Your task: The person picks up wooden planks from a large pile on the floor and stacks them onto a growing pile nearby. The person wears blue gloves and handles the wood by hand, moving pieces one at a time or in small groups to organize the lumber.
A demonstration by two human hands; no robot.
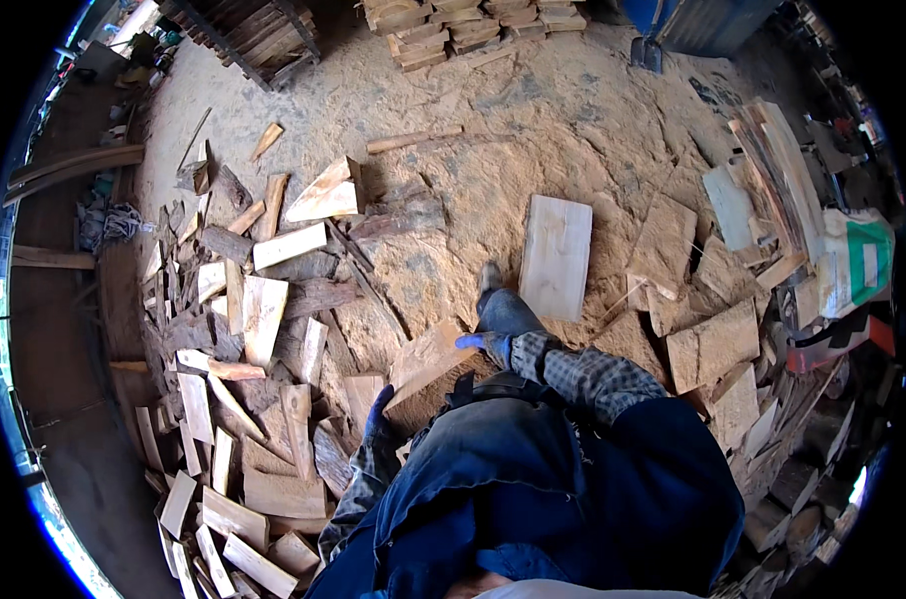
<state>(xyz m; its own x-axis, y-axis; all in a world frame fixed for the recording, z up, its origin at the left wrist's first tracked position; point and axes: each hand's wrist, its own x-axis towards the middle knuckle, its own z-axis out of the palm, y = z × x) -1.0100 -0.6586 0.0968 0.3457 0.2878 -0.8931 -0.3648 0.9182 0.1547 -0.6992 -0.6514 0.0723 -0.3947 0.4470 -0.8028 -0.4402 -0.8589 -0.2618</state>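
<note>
A short wooden board, dusted with sawdust, is held tilted close in front of my body. My left hand, in a blue glove, grips its lower left end, with part of the hand hidden by my clothing. At the board's right end, my gloved right hand is closed on the edge, thumb side over the top. A wide pale plank lies flat on the sawdust just beyond my right hand, beside my boot.
Split wood pieces and bark are heaped on the left. More slabs lie on the right, near a green and white package. Stacked boards stand at the far side, with a shovel by a blue container.
</note>
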